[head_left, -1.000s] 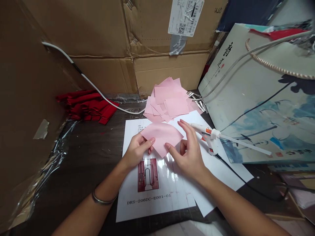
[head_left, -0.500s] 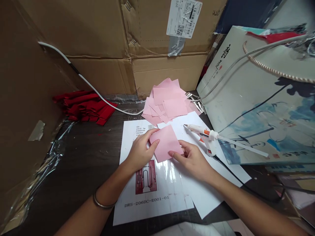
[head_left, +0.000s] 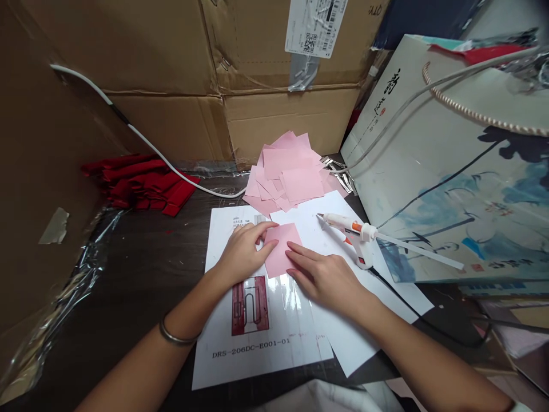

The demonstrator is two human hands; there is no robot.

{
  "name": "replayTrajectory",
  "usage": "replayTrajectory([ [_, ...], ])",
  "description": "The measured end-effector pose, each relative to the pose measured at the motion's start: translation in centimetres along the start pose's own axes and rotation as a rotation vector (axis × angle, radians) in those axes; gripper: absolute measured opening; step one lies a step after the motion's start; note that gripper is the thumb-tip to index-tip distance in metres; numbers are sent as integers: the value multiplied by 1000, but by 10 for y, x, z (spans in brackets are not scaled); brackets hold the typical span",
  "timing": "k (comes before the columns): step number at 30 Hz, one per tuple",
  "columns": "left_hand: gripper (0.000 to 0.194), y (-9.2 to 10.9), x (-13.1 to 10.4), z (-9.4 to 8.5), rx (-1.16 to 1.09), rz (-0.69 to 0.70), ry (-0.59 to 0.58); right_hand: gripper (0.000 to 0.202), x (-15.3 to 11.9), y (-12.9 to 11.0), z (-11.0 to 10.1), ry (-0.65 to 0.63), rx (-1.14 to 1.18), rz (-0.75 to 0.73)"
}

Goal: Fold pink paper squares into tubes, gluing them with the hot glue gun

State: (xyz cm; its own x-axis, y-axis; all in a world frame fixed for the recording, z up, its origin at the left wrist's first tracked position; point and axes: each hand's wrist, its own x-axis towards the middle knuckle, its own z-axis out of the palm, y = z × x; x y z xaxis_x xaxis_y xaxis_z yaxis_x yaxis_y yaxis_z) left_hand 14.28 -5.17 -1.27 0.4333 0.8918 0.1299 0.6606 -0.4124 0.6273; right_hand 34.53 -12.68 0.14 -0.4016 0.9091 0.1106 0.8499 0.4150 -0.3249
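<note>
A pink paper square (head_left: 282, 254) lies over the white printed sheet (head_left: 261, 366), between my two hands. My left hand (head_left: 246, 252) pinches its left edge between thumb and fingers. On its right side, the fingertips of my right hand (head_left: 326, 277) rest on the paper, with the fingers stretched out. Behind it is a loose pile of pink paper pieces (head_left: 291, 171). A white hot glue gun (head_left: 358, 234) with a glue stick in it lies to the right of my hands.
Red folded strips (head_left: 146, 180) lie at the back left. Cardboard walls (head_left: 167, 126) stand left and behind. A large printed paper bag (head_left: 446, 171) is on the right. A white cable (head_left: 158, 151) crosses the back, beside metal clips (head_left: 338, 171).
My right hand has moved left and its fingers have straightened over the pink paper, which now looks narrower and more upright. The whole view has shifted slightly.
</note>
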Motion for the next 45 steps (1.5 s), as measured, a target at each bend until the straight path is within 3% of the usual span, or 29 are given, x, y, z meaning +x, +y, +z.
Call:
replayTrajectory([
  [8,45,5,0,1,-38,-19,47,39,1,1,1,-28,-21,49],
  [24,32,2,-3,0,-114,-5,58,37,-1,2,-2,43,129,48],
  [32,27,13,8,2,23,-103,4,42,2,0,-4,-52,15,63],
  [45,22,2,-5,4,-45,20,48,39,-5,9,14,81,-2,-44],
])
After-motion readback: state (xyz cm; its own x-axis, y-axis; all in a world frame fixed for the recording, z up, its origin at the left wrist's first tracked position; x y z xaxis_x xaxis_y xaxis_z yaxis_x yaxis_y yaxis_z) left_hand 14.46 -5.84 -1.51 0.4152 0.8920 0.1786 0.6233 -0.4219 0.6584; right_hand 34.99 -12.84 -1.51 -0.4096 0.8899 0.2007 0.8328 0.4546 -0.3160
